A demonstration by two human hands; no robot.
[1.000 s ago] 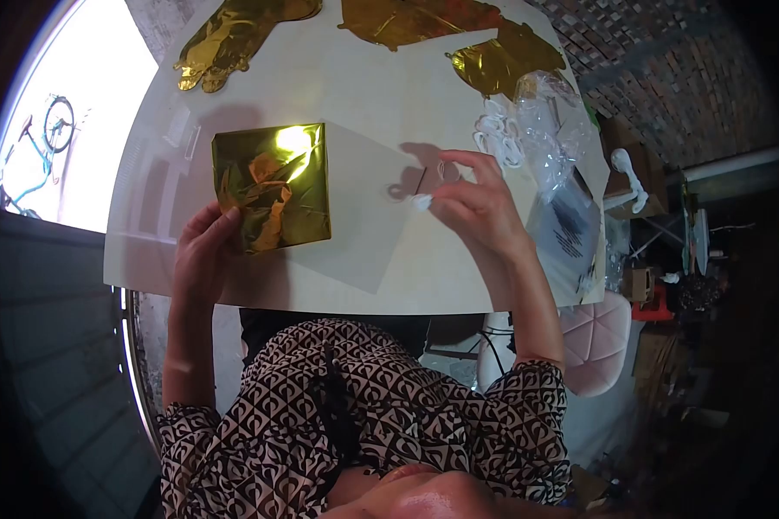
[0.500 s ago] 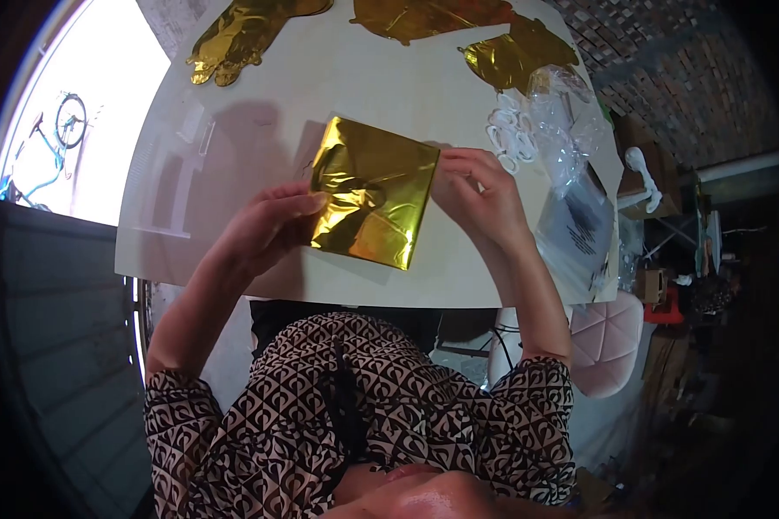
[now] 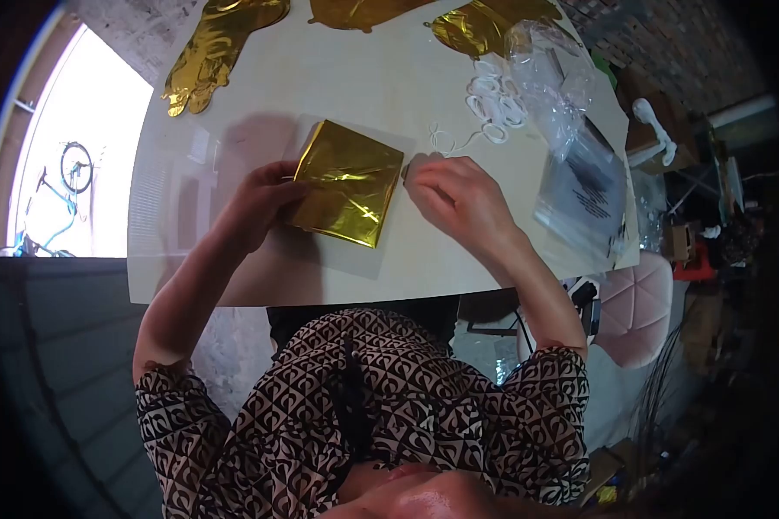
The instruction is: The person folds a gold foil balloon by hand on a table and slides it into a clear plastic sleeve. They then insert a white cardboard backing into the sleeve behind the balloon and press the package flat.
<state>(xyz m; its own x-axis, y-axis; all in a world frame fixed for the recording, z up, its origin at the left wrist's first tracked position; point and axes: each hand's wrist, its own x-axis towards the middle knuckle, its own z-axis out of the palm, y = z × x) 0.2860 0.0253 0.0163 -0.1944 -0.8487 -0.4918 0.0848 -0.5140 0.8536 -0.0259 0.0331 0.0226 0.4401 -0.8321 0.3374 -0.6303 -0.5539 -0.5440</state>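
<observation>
A gold foil balloon [image 3: 348, 186], folded into a flat square, is tilted above the near part of the table. My left hand [image 3: 273, 201] grips its left edge, thumb on top and fingers underneath. At its right edge my right hand [image 3: 459, 197] has its fingers curled together, the fingertips close to a small dark tip beside the foil. I cannot tell what those fingers pinch. Just beyond the right hand, a thin white string [image 3: 446, 140] lies loosely on the table.
Flat gold foil balloons [image 3: 212, 60] lie along the far side of the pale table [image 3: 355, 78]. White looped bands [image 3: 495, 105] sit at the right, beside a crumpled clear plastic bag [image 3: 550, 73] and clear packets [image 3: 584, 195]. A pink padded stool [image 3: 636, 307] stands off the right edge.
The folded foil balloon and both hands sit slightly further left in view. My right fingertips have come off the balloon's upper right corner and curled lower along its edge. The white string now shows.
</observation>
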